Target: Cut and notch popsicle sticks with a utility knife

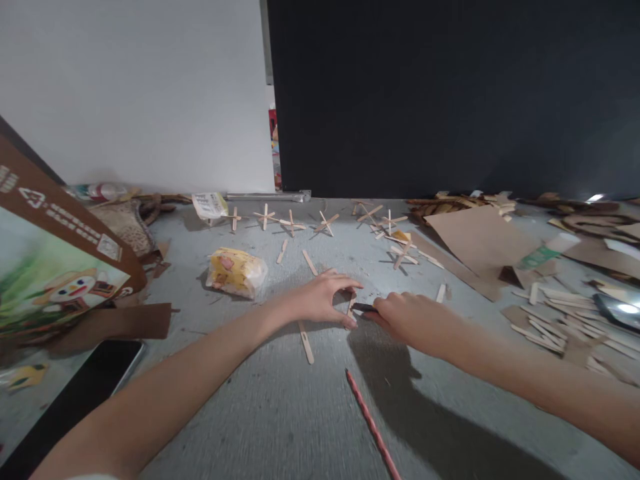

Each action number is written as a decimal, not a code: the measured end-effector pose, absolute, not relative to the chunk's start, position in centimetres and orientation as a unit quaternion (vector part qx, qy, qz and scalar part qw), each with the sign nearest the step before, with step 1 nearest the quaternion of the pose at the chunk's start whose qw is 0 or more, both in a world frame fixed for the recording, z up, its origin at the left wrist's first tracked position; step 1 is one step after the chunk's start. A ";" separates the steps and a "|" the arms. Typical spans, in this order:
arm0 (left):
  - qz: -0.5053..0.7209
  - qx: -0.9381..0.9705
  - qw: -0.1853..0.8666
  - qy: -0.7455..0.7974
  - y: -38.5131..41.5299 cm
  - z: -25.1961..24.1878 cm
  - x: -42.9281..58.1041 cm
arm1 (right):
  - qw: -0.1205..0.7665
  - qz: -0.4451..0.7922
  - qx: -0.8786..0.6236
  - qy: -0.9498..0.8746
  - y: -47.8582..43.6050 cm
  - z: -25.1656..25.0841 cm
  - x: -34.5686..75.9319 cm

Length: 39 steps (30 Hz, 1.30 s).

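My left hand (325, 298) pins a short wooden craft stick (352, 303) upright on the grey surface, thumb at its near end and fingers at its far end. Closed in a fist, my right hand (400, 315) grips a dark, thin tool that looks like a knife (365, 307). Its tip touches or nearly touches the stick; the blade itself is hard to make out. Just below my left wrist lies a craft stick with a slot (306, 343). Another plain stick (310, 262) rests beyond the hand. A pink twisted rod (370, 420) lies nearer to me.
Several crossed-stick pieces (327, 223) stand along the back. A yellow wrapped packet (236, 272) lies left of centre. Farther left are a phone (75, 407) and a printed carton (60, 253). Cardboard (483, 240) and loose sticks (565, 320) spread at right.
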State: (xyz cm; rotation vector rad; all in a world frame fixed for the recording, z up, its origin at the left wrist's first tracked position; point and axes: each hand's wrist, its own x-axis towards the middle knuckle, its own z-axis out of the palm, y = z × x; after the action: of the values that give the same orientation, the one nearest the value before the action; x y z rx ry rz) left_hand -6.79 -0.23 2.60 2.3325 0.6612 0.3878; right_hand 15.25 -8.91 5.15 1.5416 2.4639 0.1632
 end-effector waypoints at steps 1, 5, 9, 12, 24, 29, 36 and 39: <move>0.147 0.893 0.340 0.256 -0.3 2.6 -6.8 | 0.102 0.044 0.535 0.837 -9.0 4.9 15.4; 0.154 0.888 0.346 0.259 -0.1 2.4 -6.9 | 0.066 -0.022 0.560 0.825 -8.8 4.4 16.2; 0.154 0.889 0.348 0.256 0.0 2.2 -6.9 | 0.036 -0.168 0.540 0.824 -8.0 5.5 16.3; 0.149 0.897 0.329 0.253 0.1 2.2 -6.9 | 0.022 -0.293 0.538 0.790 -7.7 6.7 16.2; 0.163 0.888 0.341 0.260 0.3 1.5 -6.9 | -0.095 -0.277 0.564 0.772 -6.5 4.7 17.6; 0.167 0.881 0.349 0.273 0.2 1.5 -6.7 | -0.179 -0.082 0.597 0.778 -7.6 2.5 17.6; 0.197 0.867 0.301 0.344 0.3 0.7 -6.5 | -0.226 0.171 0.413 0.866 -8.3 0.6 18.6; 0.199 0.867 0.297 0.349 0.3 0.7 -6.6 | -0.240 0.213 0.389 0.863 -8.0 0.4 18.5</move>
State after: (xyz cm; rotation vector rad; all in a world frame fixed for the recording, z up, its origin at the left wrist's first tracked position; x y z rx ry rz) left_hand -6.57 0.33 0.68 2.3037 0.9266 0.5280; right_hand 18.53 -8.02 0.43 1.4548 3.2259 0.7953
